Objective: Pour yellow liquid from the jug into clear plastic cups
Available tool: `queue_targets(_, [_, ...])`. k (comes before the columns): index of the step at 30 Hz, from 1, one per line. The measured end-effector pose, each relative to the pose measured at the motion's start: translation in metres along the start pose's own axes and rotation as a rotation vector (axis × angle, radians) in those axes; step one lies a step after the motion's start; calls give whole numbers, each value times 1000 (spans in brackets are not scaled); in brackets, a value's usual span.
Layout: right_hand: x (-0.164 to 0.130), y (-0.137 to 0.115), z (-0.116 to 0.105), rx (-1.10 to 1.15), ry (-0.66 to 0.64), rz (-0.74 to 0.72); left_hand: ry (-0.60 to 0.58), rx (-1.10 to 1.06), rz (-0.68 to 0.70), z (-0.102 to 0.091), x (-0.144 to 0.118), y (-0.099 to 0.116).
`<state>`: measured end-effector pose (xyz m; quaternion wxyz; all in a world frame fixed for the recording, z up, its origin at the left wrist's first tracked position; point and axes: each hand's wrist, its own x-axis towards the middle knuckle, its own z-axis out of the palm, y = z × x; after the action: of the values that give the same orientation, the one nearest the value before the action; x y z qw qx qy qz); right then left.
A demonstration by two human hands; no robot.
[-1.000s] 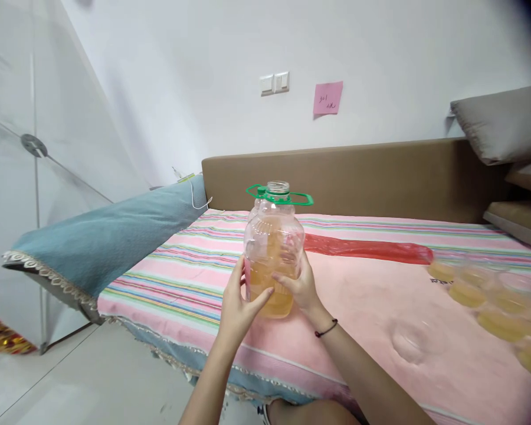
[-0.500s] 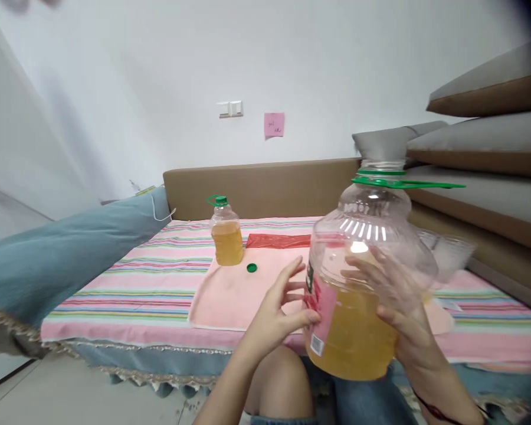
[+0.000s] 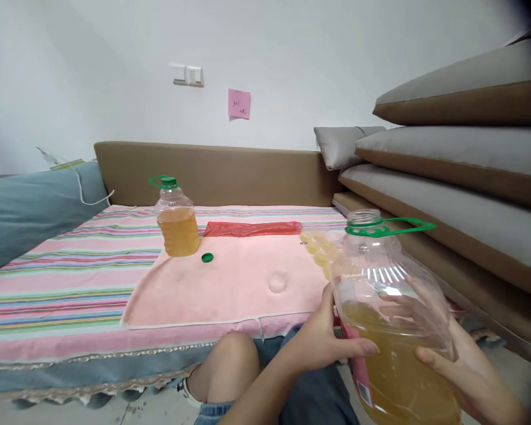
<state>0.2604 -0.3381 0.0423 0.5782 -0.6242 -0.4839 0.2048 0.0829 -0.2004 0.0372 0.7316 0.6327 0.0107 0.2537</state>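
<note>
A large clear plastic bottle (image 3: 393,313), uncapped, with a green handle ring and yellowish liquid in its lower half, is held above my lap at the bed's front edge. My left hand (image 3: 331,342) grips its left side, thumb across the front. On the opposite side my right hand (image 3: 460,360) wraps round it; some of those fingers show through the plastic. A green cap (image 3: 207,257) lies on the pink towel (image 3: 230,295). Farther back stands a second bottle (image 3: 177,230) of similar liquid, its green cap on.
Several cups of yellowish liquid (image 3: 321,248) stand at the towel's right, partly behind the held bottle. A clear round object (image 3: 277,282) sits on the towel. Behind lies a red plastic bag (image 3: 252,228). Grey and brown cushions (image 3: 451,141) are stacked at right.
The large bottle has come lower and slightly right in view. My left hand, loose beside it before, now presses against it. The view has turned right, revealing the yellowish cups.
</note>
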Motion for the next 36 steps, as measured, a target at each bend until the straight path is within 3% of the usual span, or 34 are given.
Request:
queue_targets(7, [-2, 16, 0, -218, -94, 30, -59, -246, -124, -8, 3, -53])
queue_targets(15, [0, 22, 14, -338, -149, 79, 50, -414, -52, -11, -8, -99])
queue_targets(23, [5, 16, 23, -390, -191, 151, 37, -548, -87, -11, -18, -102])
queue_targets(30, [11, 1, 21, -341, -207, 285, 22, -492, -331, -12, -24, -110])
queue_targets(36, [15, -11, 12, -254, -240, 389, -95, -488, -268, -15, -24, -114])
